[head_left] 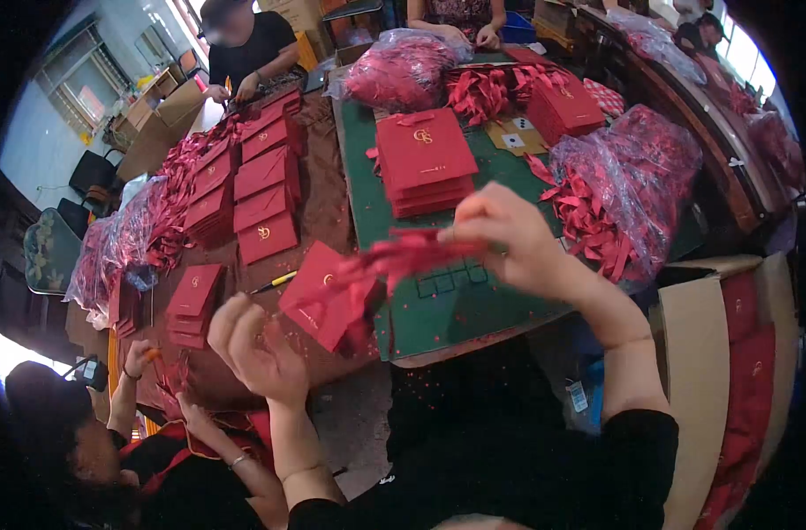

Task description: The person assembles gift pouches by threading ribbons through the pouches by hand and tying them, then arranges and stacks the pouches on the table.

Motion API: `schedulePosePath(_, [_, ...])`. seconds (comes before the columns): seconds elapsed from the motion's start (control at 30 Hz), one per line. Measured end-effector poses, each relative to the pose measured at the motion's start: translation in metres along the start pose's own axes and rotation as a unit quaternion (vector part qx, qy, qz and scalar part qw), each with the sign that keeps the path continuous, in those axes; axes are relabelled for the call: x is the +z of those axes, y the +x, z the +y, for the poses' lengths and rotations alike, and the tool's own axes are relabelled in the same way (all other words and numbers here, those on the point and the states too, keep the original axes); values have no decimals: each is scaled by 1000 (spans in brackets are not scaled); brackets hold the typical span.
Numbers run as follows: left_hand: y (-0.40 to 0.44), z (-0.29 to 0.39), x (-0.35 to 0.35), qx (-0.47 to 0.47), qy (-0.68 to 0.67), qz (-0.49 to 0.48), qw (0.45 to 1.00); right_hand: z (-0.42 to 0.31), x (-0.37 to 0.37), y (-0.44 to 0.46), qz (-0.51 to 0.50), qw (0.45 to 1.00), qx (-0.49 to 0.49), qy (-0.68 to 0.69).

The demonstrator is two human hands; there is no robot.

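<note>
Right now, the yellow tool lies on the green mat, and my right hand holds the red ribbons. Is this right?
Not fully. In the head view, the yellow tool lies on the brown cloth, not on the green mat. The rest is right: your right hand holds the red ribbons.

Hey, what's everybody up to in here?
The person's right hand holds a blurred bunch of red ribbons over the green table. Their left hand is raised nearby; what it grips, if anything, is unclear. A loose red packet lies between the hands, near stacked packets with gold marks. At the lower left, another person is handling something red.
</note>
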State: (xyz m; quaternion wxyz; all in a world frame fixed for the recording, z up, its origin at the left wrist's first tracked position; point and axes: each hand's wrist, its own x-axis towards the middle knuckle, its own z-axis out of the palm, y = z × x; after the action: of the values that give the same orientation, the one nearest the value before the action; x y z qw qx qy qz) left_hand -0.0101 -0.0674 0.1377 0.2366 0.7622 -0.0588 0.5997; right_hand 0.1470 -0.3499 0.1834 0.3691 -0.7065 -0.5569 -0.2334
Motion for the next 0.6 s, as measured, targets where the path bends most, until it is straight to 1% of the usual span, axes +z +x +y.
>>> schedulePosePath(0.03, [15, 0, 7, -14, 46, 2, 999, 14, 4, 12, 65, 996, 45, 35])
schedulePosePath(0.07, [24, -1, 22, -87, -29, 15, 996, 20, 4, 31, 139, 981, 117, 65])
schedulePosePath(0.1, [33, -1, 39, -159, -103, 29, 982, 31, 2, 51, 211, 955, 187, 94])
schedulePosePath(0.13, [43, -4, 55, -206, -138, -14, 969, 76, 12, 60, 234, 924, 218, 208])
schedulePosePath(0.17, [53, -7, 72, -253, -174, -53, 950, 91, 16, 70, 244, 880, 303, 273])
schedulePosePath(0.2, [55, -19, 95, -302, -208, -92, 926, 117, 28, 72, 244, 884, 320, 237])
schedulePosePath(0.23, [49, -40, 128, -303, -243, -113, 915, 150, 48, 67, 245, 887, 338, 200])
schedulePosePath(0.27, [46, -51, 156, -303, -149, -178, 924, 197, 73, 50, 186, 906, 373, 73])
schedulePosePath(0.3, [42, -53, 184, -358, -277, -199, 869, 228, 88, 37, 124, 907, 400, -56])
schedulePosePath(0.33, [42, -46, 202, -463, -187, -241, 832, 211, 86, 41, 8, 870, 443, -216])
schedulePosePath(0.37, [45, -42, 211, -495, -266, -337, 756, 216, 94, 33, 24, 863, 458, -214])
schedulePosePath(0.4, [43, -40, 225, -518, -243, -338, 748, 223, 102, 27, 40, 854, 473, -211])
schedulePosePath(0.43, [35, -43, 241, -540, -220, -339, 738, 218, 102, 27, 88, 840, 516, -142])
schedulePosePath(0.47, [22, -57, 262, -580, -275, -322, 696, 217, 97, 23, 56, 836, 541, 76])
schedulePosePath(0.5, [4, -72, 286, -616, -327, -305, 648, 216, 92, 18, 21, 789, 541, 291])
schedulePosePath(0.53, [-11, -76, 311, -608, -205, -270, 718, 208, 85, 19, -16, 729, 623, 285])
schedulePosePath(0.57, [-28, -85, 322, -610, -205, -273, 715, 207, 83, 13, -15, 726, 626, 284])
schedulePosePath(0.6, [-45, -92, 330, -608, -205, -260, 722, 210, 82, 7, -27, 704, 623, 341])
